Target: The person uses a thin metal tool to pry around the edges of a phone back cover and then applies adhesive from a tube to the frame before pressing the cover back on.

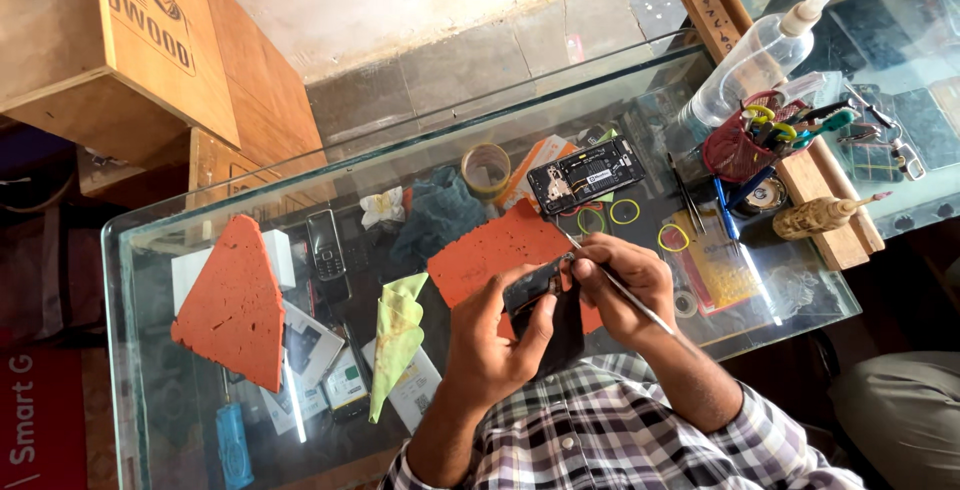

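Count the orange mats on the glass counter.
2: a triangular orange mat at the left, and a rectangular orange mat mid-counter, partly covered by the hands. Others may be hidden.

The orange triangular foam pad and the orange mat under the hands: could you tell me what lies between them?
In the head view, a black keypad phone and a crumpled yellow-green cloth lie between the triangular pad and the mat.
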